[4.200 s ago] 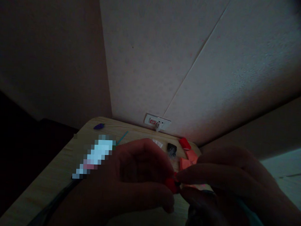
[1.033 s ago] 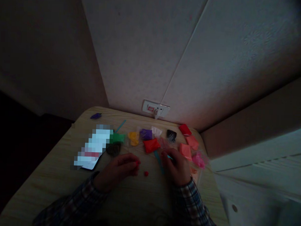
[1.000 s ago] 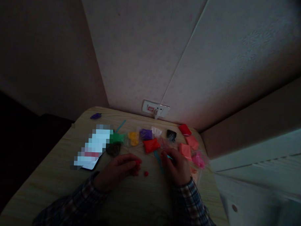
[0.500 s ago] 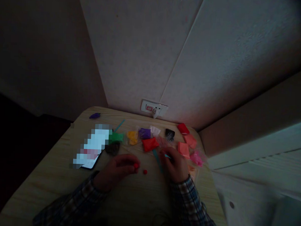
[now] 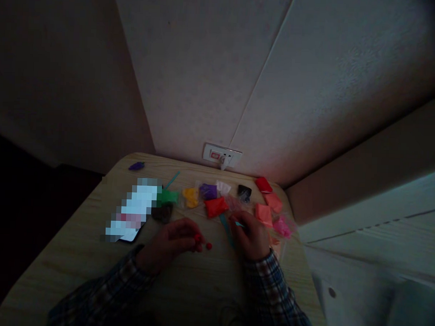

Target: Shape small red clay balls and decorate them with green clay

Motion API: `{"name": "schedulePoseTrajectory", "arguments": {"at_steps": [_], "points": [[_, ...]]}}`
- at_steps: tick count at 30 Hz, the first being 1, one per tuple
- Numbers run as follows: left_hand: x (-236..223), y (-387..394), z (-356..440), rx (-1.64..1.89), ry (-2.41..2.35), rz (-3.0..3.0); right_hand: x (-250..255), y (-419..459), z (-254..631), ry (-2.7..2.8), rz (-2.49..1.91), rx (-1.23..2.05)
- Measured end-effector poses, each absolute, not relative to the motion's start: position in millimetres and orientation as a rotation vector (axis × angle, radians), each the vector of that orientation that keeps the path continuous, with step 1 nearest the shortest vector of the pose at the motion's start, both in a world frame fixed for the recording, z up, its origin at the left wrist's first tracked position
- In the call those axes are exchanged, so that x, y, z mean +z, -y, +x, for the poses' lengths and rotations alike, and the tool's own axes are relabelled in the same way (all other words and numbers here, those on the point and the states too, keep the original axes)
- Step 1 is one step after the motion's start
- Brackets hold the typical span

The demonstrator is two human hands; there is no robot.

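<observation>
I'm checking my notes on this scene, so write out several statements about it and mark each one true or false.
1. The left hand holds a red piece. True.
2. The red ball rests on the black packet. False: the red ball lies on the table, close to the left hand's fingertips.
3. The right hand holds a light-blue tool. True.
4. The green packet lies beside the pink packet. False: the green packet is at the phone, on the left.
5. The wall outlet has nothing plugged in. False: a white plug sits in it.
</observation>
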State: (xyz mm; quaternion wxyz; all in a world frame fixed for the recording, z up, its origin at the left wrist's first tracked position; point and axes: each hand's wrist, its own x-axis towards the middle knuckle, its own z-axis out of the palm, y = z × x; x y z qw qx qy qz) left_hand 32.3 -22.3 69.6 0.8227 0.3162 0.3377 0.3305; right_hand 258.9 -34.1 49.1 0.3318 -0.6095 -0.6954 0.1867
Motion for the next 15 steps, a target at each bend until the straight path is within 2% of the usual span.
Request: {"name": "schedulePoseTrajectory", "arguments": {"at_steps": [6, 15], "points": [[66.7, 23.1, 31.8, 0.639, -0.777, 0.874, 48.7, 33.5, 261.8, 1.858, -1.584, 0.5], [66.0, 27.7, 33.5, 0.685, -1.052, 1.789, 47.4, 33.8, 261.5, 1.858, -1.59, 0.488]]}}
